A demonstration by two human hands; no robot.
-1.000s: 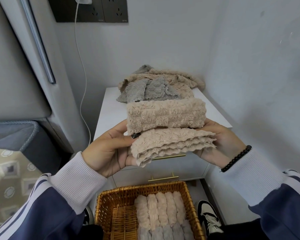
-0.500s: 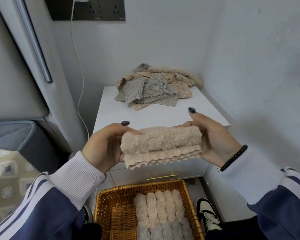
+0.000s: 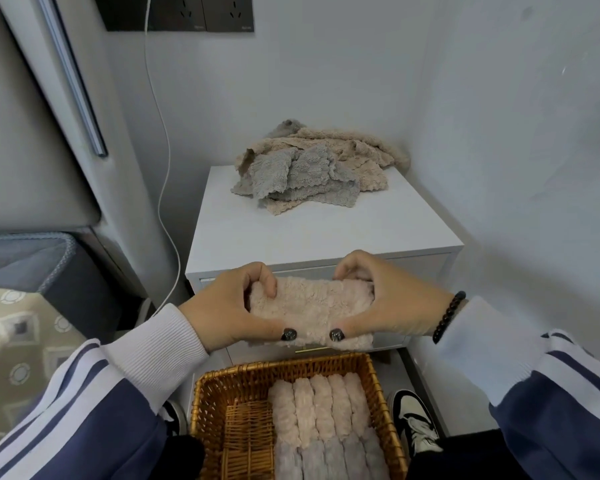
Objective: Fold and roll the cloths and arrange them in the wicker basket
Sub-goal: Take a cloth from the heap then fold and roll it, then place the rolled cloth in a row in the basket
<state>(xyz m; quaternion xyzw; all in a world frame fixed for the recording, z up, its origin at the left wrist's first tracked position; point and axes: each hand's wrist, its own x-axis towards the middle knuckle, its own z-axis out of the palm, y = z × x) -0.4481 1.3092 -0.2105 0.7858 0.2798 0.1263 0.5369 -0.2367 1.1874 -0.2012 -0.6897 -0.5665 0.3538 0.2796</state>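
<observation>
A folded beige fluffy cloth [image 3: 310,311] is held in the air just in front of the white cabinet. My left hand [image 3: 227,311] grips its left end, fingers curled over the top and thumb underneath. My right hand [image 3: 392,303] grips the right end the same way. Below them sits the wicker basket [image 3: 293,367], holding rows of rolled beige cloths [image 3: 323,407] and rolled grey cloths [image 3: 329,459] on its right side. A pile of loose beige and grey cloths [image 3: 312,171] lies at the back of the cabinet top.
The white cabinet [image 3: 284,233] stands in a corner between two walls, drawers with gold handles facing me. A white cable [image 3: 165,168] hangs from a wall socket on the left. A padded grey bed edge [image 3: 32,258] is at left. My shoes [image 3: 414,424] flank the basket.
The cloth has been folded down into a tighter bundle and lowered toward the basket. Both hands turned over it, so the thumbs now lie underneath.
</observation>
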